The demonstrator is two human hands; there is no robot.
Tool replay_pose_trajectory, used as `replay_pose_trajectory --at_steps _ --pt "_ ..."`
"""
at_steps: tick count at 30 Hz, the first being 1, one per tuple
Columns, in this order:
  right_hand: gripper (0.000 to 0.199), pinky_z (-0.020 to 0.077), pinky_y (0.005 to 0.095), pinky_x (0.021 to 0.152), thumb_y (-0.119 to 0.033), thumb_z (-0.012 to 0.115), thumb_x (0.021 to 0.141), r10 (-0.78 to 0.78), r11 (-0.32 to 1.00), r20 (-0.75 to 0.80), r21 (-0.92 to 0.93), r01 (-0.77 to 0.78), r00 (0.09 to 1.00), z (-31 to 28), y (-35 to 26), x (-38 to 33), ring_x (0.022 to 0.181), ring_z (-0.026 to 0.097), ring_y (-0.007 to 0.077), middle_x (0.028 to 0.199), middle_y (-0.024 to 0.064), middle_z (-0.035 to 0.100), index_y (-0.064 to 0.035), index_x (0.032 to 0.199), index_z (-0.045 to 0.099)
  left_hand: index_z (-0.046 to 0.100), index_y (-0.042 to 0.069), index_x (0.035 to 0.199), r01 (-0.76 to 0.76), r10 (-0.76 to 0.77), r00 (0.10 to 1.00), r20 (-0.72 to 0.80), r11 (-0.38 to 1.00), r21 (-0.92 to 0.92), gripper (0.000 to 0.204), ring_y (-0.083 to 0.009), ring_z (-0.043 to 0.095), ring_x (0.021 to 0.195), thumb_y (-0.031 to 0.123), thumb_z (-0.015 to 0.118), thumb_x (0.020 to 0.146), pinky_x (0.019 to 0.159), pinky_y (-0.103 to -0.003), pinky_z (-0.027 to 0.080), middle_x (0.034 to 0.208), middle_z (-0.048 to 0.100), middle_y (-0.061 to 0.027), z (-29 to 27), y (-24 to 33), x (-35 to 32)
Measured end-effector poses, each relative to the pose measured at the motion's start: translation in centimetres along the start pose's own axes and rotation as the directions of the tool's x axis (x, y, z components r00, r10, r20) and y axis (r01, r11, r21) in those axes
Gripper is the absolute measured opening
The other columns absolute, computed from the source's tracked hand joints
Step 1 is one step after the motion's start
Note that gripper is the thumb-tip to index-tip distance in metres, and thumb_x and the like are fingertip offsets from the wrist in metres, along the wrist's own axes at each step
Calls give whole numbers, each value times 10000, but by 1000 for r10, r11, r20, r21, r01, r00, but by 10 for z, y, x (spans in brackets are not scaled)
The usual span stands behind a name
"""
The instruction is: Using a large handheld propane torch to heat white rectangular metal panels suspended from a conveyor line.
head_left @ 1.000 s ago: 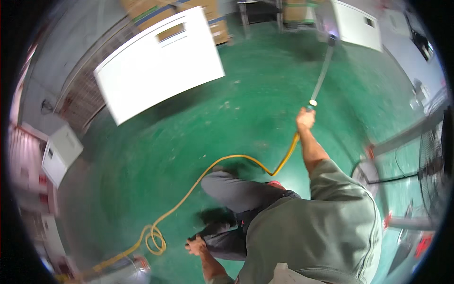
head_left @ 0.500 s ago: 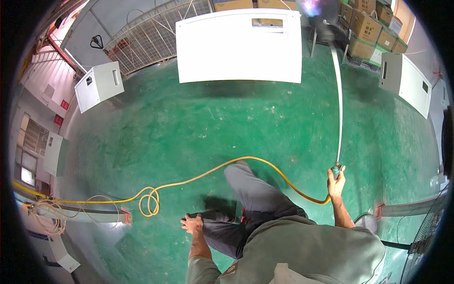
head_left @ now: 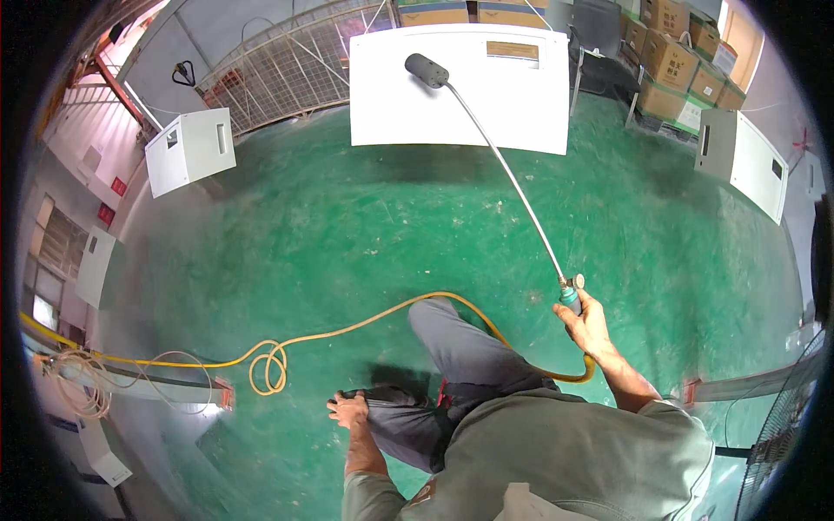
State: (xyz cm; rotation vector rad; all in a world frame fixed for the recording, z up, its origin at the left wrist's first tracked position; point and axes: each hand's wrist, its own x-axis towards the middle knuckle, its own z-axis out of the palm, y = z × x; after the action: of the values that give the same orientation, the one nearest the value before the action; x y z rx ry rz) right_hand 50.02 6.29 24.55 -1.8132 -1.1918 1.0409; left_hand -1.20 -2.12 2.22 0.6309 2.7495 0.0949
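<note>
Right grip [head_left: 588, 323]: clasped round teal handle [head_left: 569, 298] of long silver metal wand [head_left: 525, 199]
Black cylindrical head [head_left: 426, 71]: in front of white rectangular panel [head_left: 521, 108]; contact unclear
Left grip [head_left: 349, 409]: relaxed over grey-trousered knee [head_left: 387, 401]
Yellow flexible hose [head_left: 347, 328]: looped, green floor [head_left: 347, 234]

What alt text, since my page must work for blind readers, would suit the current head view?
A person's right hand holds a long metal wand whose dark cylindrical head appears in front of a hanging white panel. The left hand rests at the left knee, and a yellow hose curves across the green floor.
</note>
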Motion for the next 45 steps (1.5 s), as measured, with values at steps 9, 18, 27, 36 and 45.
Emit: replay_pose_trajectory --at_steps 9,18,27,36,45 --pt "405 411 305 583 -236 763 843 -42 991 8 -129 43 999 -9 39 -28 635 433 93 667 -18 490 -50 1190 667 555 211 1373 6 -6 1000 3 1000 5 691 -394 416 1300 455 787 769 997 -579 473 1431 391 -125 1 -4 2" --pt "249 399 312 534 -206 767 826 1 970 53 -241 12 999 -31 117 -51 588 450 82 616 -12 498 -26 934 633 545 217 1378 15 -15 1000 14 1000 25 699 -404 416 1300 461 784 769 991 -576 481 1457 374 -132 -1 0 1" --pt "255 404 317 545 -177 749 826 50 973 70 -229 -33 996 -34 170 -36 594 449 94 629 -4 497 -17 984 630 534 217 1378 13 -14 1000 18 999 29 697 -411 409 1305 458 780 772 991 -586 481 1456 370 -135 -1 0 -1" --pt "271 432 331 545 -233 719 812 46 980 -20 -194 -49 999 -33 200 2 560 499 127 634 14 534 -28 959 620 527 224 1389 22 -22 1000 19 1000 17 711 -410 400 1316 467 780 771 1005 -586 470 1460 364 -142 2 -7 2" --pt "184 378 294 407 -194 685 855 53 990 -8 -129 -54 999 -17 226 12 437 463 101 578 -13 504 -63 865 557 524 226 1398 38 -39 999 38 999 19 705 -400 397 1315 470 744 773 1029 -569 461 1475 349 -127 -7 -5 -1"
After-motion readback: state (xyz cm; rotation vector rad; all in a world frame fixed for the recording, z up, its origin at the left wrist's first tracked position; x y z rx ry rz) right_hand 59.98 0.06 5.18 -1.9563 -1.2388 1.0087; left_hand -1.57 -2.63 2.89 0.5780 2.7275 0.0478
